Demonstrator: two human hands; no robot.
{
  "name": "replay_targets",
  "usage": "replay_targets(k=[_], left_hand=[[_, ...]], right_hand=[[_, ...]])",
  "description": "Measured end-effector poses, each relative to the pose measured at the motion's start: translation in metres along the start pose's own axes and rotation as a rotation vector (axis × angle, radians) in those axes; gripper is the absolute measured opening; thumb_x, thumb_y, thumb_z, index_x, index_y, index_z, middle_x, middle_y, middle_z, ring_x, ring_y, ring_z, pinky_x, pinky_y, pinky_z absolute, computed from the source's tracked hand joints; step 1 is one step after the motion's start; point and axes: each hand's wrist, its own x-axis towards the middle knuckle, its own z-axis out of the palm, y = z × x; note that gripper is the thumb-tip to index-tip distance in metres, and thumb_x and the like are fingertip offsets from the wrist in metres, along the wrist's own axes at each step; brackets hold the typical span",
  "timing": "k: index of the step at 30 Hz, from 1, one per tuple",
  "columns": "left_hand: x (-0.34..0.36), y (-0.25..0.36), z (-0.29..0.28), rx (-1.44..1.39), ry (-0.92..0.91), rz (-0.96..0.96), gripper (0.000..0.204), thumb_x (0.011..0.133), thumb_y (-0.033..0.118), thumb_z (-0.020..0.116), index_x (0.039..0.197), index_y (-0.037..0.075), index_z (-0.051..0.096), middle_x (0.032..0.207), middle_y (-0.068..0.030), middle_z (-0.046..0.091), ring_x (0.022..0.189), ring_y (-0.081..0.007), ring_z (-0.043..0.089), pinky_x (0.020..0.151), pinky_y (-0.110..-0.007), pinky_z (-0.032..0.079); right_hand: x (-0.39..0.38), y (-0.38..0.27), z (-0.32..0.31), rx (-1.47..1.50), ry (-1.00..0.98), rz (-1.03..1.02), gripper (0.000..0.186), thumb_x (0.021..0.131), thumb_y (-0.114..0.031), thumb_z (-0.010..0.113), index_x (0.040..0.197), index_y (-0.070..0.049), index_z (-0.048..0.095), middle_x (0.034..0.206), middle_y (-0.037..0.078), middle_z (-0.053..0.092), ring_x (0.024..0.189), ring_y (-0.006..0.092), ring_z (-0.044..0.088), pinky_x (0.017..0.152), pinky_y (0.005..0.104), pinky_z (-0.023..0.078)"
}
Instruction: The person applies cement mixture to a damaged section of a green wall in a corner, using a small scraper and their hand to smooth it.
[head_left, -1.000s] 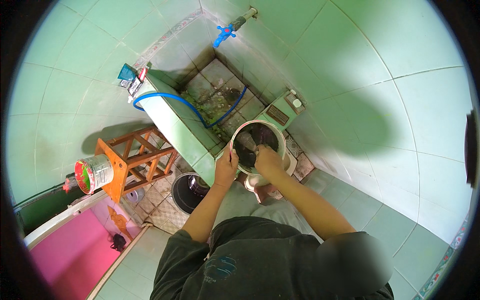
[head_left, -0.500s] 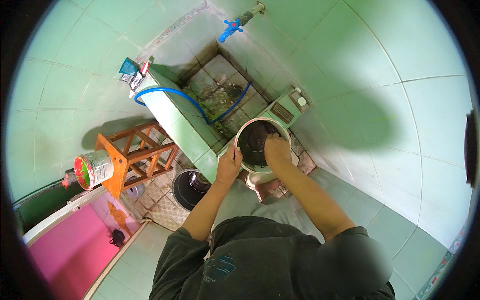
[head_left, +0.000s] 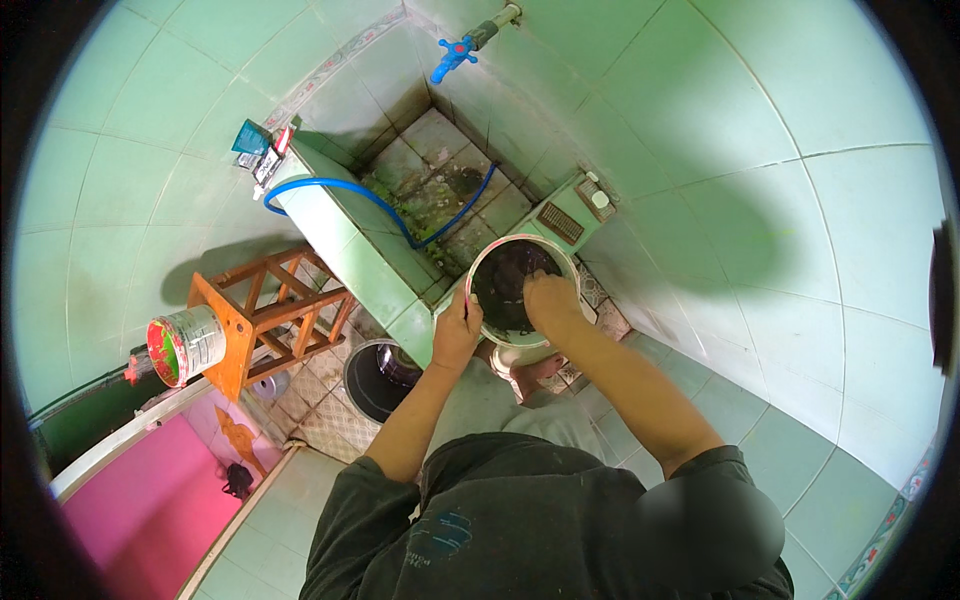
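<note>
A pale round bucket [head_left: 520, 238] stands in front of me, and its inside looks dark. My left hand [head_left: 458, 332] is closed on the left side of its rim, thumb toward the opening. Inside the bucket lies a dark, wet-looking mass [head_left: 503, 278], which may be cloth; its kind is unclear. My right hand [head_left: 551, 303] reaches over the near right rim into the bucket, fingers curled down against the dark mass. Those fingertips are hidden, so what they grip does not show.
A black tub [head_left: 368, 388] stands on the floor left of the bucket. Beyond it are a wooden stool [head_left: 235, 345] and a paint-smeared pail [head_left: 190, 345]. A blue hose [head_left: 345, 183] crosses the tiled basin wall [head_left: 350, 255], below a blue tap [head_left: 456, 57]. A soap dish [head_left: 598, 199] sits on the ledge.
My right hand has shifted slightly left and down inside the bucket, and the dark contents look a little rearranged. The left hand keeps its hold on the rim.
</note>
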Motion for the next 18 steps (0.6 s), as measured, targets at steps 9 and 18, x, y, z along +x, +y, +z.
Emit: replay_targets(k=[9, 18], left_hand=[[-0.001, 0.002, -0.001, 0.006, -0.008, -0.014, 0.04, 0.104, 0.024, 0.046, 0.139, 0.005, 0.051, 0.084, -0.0228, 0.063, 0.074, -0.0361, 0.065, 0.067, -0.042, 0.051], [-0.002, 0.0, 0.002, -0.001, 0.005, 0.002, 0.04, 0.105, 0.025, 0.045, 0.139, 0.005, 0.051, 0.084, -0.0217, 0.063, 0.074, -0.0358, 0.065, 0.068, -0.042, 0.051]], right_hand=[[-0.005, -0.02, 0.01, 0.313, -0.254, 0.214, 0.024, 0.081, -0.012, 0.06, 0.1, -0.001, 0.069, 0.101, 0.022, 0.07, 0.093, 0.0343, 0.071, 0.083, 0.0428, 0.056], [0.006, -0.017, 0.017, 0.159, -0.16, 0.149, 0.022, 0.085, -0.013, 0.059, 0.101, -0.006, 0.072, 0.105, 0.016, 0.071, 0.101, 0.0283, 0.07, 0.084, 0.0392, 0.055]])
